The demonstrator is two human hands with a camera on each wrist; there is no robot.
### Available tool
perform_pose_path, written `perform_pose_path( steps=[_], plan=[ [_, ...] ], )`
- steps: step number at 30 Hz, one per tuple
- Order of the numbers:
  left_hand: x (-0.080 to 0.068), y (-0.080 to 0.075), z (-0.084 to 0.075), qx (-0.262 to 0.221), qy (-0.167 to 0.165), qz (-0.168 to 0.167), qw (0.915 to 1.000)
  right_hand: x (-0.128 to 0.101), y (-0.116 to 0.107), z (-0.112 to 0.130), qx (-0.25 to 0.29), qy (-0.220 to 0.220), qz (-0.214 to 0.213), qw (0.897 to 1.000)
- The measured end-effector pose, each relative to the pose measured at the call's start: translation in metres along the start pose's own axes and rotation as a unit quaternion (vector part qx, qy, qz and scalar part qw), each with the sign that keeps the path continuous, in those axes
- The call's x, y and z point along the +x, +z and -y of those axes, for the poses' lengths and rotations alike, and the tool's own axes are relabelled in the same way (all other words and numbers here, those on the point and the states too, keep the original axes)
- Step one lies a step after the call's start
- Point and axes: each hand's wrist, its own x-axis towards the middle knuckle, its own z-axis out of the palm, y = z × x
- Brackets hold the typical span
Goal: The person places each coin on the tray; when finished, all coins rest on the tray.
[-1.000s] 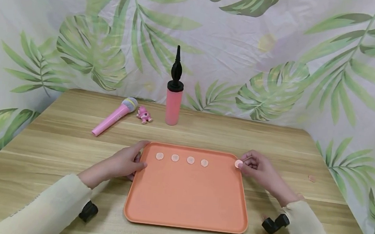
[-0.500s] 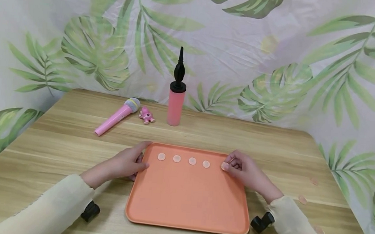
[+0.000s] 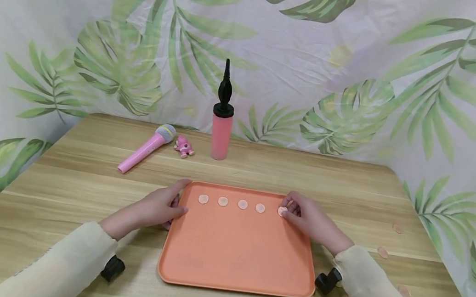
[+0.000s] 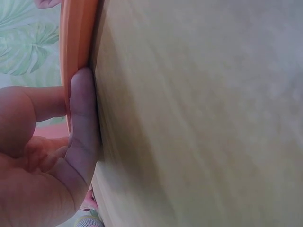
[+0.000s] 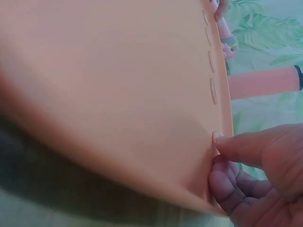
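I've got the right hand (image 3: 312,218) low over the orange tray (image 3: 234,254), fingertips (image 5: 227,144) pinched together on a small pink disc (image 3: 282,211) at the end of a row of four discs (image 3: 231,203) running away from those fingers. My worry: the disc sticks to a fingertip on release and slides out of line, or a nudge shifts the tray. The left hand (image 3: 157,207) guards against that, fingers relaxed, thumb (image 4: 83,118) flat against the tray's edge. Both forearms lie low over the table (image 3: 74,174).
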Motion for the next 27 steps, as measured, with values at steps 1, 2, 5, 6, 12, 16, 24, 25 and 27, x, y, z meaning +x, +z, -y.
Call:
perform_pose_path(
  steps=[1,2,5,6,12,16,24,25,27],
  plan=[
    [0.0000,0.0000,0.0003,0.001,0.000,0.000,1.0000,0.0009,0.0003,0.0007,-0.002,-0.001,0.000,1.000],
    [-0.0002,0.0000,0.0003,0.001,0.000,0.000,1.0000,0.0018,0.0005,0.0013,-0.004,-0.001,0.001,1.000],
    [0.0003,0.0000,0.0012,0.000,0.004,-0.002,1.0000,0.0039,0.0011,0.0023,-0.006,-0.002,0.002,1.000],
    [0.0002,-0.0001,0.0013,-0.001,0.006,-0.003,1.0000,0.0043,0.0011,0.0025,-0.008,-0.001,0.002,1.000],
    [-0.0007,-0.0002,0.0021,-0.008,0.016,-0.003,0.9998,0.0059,0.0009,0.0035,-0.012,-0.004,0.004,1.000],
    [-0.0012,-0.0006,0.0016,-0.014,0.014,-0.001,0.9998,0.0063,0.0010,0.0036,-0.012,-0.004,0.007,1.000],
    [0.0002,-0.0007,0.0013,-0.004,0.010,-0.002,0.9999,0.0077,0.0017,0.0028,-0.005,-0.005,0.008,1.000],
    [0.0003,-0.0006,0.0012,-0.004,0.007,-0.002,1.0000,0.0077,0.0017,0.0029,-0.005,-0.004,0.009,1.000],
    [0.0005,-0.0003,0.0016,-0.002,0.007,-0.003,1.0000,0.0082,0.0020,0.0028,-0.005,-0.004,0.010,1.000]
  ],
)
